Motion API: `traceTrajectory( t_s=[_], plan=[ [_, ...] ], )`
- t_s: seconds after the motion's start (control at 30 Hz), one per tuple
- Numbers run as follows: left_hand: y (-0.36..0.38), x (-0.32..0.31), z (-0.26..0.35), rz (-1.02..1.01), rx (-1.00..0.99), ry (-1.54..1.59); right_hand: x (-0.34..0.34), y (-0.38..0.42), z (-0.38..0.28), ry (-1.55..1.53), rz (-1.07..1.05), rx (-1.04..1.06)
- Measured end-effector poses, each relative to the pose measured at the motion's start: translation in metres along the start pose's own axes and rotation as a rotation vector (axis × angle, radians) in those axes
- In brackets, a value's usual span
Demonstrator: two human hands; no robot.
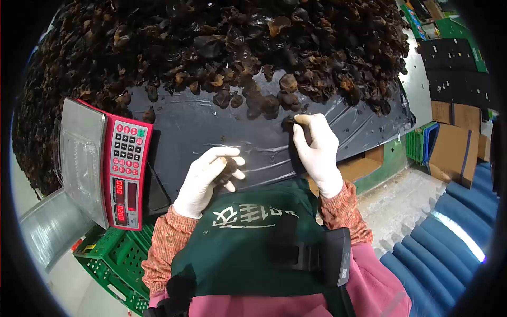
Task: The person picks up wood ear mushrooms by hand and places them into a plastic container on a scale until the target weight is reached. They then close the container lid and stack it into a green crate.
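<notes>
A large heap of dark brown wood ear mushrooms [222,47] covers the far part of the table, some loose pieces lying at its near edge. My left hand [208,177], in a white glove, is curled around a dark wood ear mushroom [227,168] partly hidden by the fingers. Over the black plastic sheet [190,124], my right hand [318,148], also gloved in white, has thumb and forefinger pinched on a small dark piece that looks like wood ear mushroom [288,123]. That hand is just in front of the heap's near edge.
A red digital scale [125,169] with a clear plastic tray [82,148] on its plate stands at the left. Below it is a green crate [119,264]. Cardboard boxes [451,153] and blue corrugated material [438,238] are at the right. My green apron [237,253] touches the table's near side.
</notes>
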State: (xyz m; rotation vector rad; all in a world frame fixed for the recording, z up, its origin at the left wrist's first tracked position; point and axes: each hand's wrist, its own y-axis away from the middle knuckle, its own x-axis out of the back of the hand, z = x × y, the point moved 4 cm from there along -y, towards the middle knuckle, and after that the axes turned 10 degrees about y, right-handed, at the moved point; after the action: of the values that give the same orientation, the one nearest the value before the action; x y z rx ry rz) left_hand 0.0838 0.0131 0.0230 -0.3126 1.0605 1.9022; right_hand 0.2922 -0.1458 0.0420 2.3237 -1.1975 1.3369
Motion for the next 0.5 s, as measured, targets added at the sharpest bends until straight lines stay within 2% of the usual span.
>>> traceTrajectory(
  t_s=[0.03, 0.1, 0.17, 0.2, 0.23, 0.3, 0.4, 0.5],
  plan=[
    [-0.001, -0.002, -0.002, 0.006, 0.036, 0.068, 0.005, 0.002, -0.012, -0.142, -0.035, -0.074],
    [-0.01, -0.012, -0.005, 0.005, 0.117, 0.198, 0.01, 0.005, -0.036, -0.358, -0.281, -0.04],
    [-0.017, -0.017, -0.007, -0.008, 0.227, 0.328, 0.016, -0.002, -0.05, -0.416, -0.33, -0.013],
    [-0.02, -0.014, -0.011, -0.019, 0.277, 0.346, 0.019, -0.012, -0.042, -0.248, -0.278, -0.018],
    [-0.022, -0.012, -0.014, -0.028, 0.326, 0.363, 0.012, -0.021, -0.03, -0.093, -0.054, 0.03],
    [-0.021, -0.009, -0.019, 0.008, 0.35, 0.311, 0.002, -0.042, -0.011, 0.381, 0.05, 0.057],
    [-0.022, -0.001, -0.021, -0.04, 0.307, 0.215, -0.011, -0.042, 0.003, 0.393, 0.045, 0.162],
    [-0.021, -0.01, -0.006, -0.012, 0.28, 0.239, 0.004, -0.026, -0.024, 0.089, -0.084, 0.125]
  ],
)
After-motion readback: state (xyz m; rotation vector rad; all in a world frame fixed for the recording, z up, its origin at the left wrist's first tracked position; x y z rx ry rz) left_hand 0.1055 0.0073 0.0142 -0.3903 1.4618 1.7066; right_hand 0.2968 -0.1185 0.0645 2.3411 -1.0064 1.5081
